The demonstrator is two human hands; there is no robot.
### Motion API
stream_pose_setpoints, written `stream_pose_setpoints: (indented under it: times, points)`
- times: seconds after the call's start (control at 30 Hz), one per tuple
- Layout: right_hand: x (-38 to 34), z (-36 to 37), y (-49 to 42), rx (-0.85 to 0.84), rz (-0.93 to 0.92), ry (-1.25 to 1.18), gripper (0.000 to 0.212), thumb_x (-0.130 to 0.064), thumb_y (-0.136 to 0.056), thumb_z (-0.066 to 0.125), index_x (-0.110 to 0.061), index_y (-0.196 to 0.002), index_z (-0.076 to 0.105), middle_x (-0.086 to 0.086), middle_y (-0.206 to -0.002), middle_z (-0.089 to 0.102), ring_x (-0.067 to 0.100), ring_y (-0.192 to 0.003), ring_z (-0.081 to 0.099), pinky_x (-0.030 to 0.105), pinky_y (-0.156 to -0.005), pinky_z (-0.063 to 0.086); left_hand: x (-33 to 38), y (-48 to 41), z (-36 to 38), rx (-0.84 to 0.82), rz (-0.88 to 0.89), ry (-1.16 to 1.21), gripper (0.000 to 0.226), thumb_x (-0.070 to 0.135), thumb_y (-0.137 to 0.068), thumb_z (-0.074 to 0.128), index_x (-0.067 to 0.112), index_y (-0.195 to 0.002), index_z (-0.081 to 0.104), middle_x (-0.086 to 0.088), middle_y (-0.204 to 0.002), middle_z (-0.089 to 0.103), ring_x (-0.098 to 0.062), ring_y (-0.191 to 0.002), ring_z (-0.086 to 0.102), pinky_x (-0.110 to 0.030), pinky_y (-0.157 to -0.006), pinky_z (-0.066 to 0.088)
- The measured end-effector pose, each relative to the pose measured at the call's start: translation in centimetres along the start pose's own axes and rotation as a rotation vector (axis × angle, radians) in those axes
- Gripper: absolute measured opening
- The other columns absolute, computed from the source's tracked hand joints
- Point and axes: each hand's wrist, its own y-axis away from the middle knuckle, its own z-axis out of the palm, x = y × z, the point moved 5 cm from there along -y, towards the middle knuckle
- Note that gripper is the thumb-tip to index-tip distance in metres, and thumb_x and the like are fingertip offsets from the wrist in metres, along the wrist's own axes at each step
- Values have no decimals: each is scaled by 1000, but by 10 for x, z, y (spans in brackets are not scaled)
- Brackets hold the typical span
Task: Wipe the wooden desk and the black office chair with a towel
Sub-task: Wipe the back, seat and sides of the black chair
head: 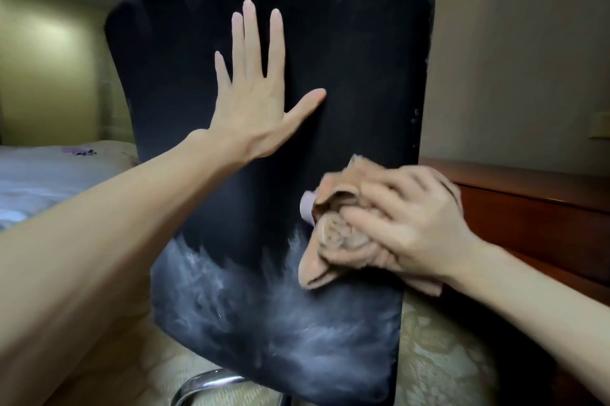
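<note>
- Chair back (346, 59): its upper right stands bare.
- Left hand (254, 108) flat at its centre-left.
- Right hand (412, 224) presses the towel (333, 240) lower right.
- Desk (528, 207) just beside its right edge.

Patterned carpet (439, 362) under chair base (204, 382).

No words, letters, numbers or signs are showing anywhere here that can be read.
</note>
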Motion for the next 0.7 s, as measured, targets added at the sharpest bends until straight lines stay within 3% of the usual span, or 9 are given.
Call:
stream_pose_setpoints:
  times: [0.13, 0.27, 0.47, 0.6, 0.7]
  points:
    - [48, -21, -52, 201, 85, 225, 22, -33, -99, 59, -19, -103, 76, 13, -106, 72, 39, -98, 68, 49, -84, 46, 0, 2, 3, 39, 8, -41, 103, 79, -97, 30, 10, -164, -8, -23, -169, -16, -38, -157, -15, -68, -123, 7]
    - [78, -13, -67, 224, 202, 307, 25, -22, -91, 63, -18, -113, 73, 13, -108, 70, 39, -101, 65, 47, -84, 43, 0, 0, 6, 66, 1, -20, 104, 81, -97, 29, 11, -165, -6, -22, -170, -13, -37, -158, -13, -67, -124, 5]
    - [22, 21, -14, 231, 325, 115, 23, -28, -83, 67, -20, -102, 78, 9, -95, 67, 33, -96, 55, 47, -78, 42, 4, 3, 15, 93, -19, -25, 98, 75, -99, 31, 12, -165, -4, -22, -170, -12, -38, -158, -12, -67, -124, 6]
    - [-29, 46, 42, 165, 265, -38, 22, -39, -90, 66, -23, -102, 75, 10, -104, 70, 35, -101, 60, 50, -83, 47, 9, 0, 21, 97, 17, -73, 98, 78, -98, 28, 14, -165, -4, -22, -171, -10, -37, -159, -10, -68, -123, 8]
    - [-79, 67, 93, 18, 122, -124, 13, -33, -94, 66, -27, -102, 74, 6, -114, 69, 32, -110, 62, 52, -84, 52, 10, -4, 22, 66, 38, -87, 100, 82, -96, 26, 17, -165, -6, -20, -171, -12, -36, -158, -12, -71, -122, 5]
